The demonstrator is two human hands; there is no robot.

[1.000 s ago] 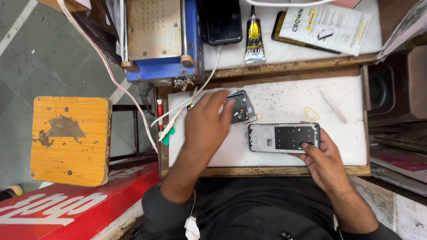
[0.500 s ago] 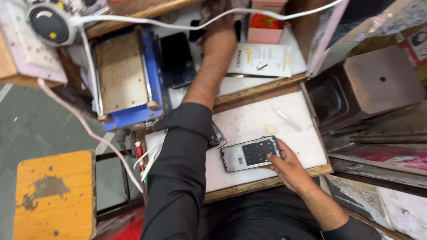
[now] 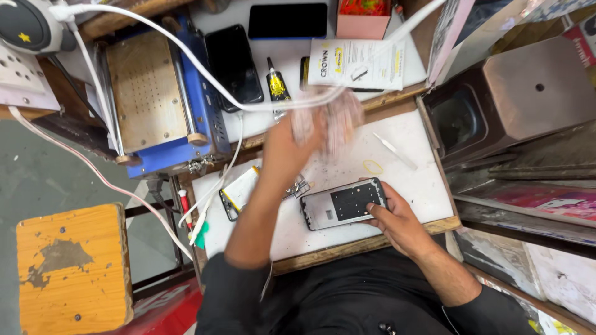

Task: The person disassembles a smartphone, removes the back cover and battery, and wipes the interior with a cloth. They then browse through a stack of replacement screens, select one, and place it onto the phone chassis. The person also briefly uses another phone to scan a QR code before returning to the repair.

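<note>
l hand (image 3: pixel 292 146) back w/ pink cloth (image 3: pixel 329 118); r hand (image 3: pixel 397 220) still on phone frame (image 3: pixel 343 205).

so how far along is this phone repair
Done: the phone frame lies stripped open on the white mat, a removed part beside it. In hand: the right hand steadies the frame; the left hand holds a blurred pinkish cloth. Left: no screen on the frame yet.

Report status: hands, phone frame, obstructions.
Left hand holds blurred pinkish cloth. Right hand grips phone frame on white mat. Nothing blocking.
</note>
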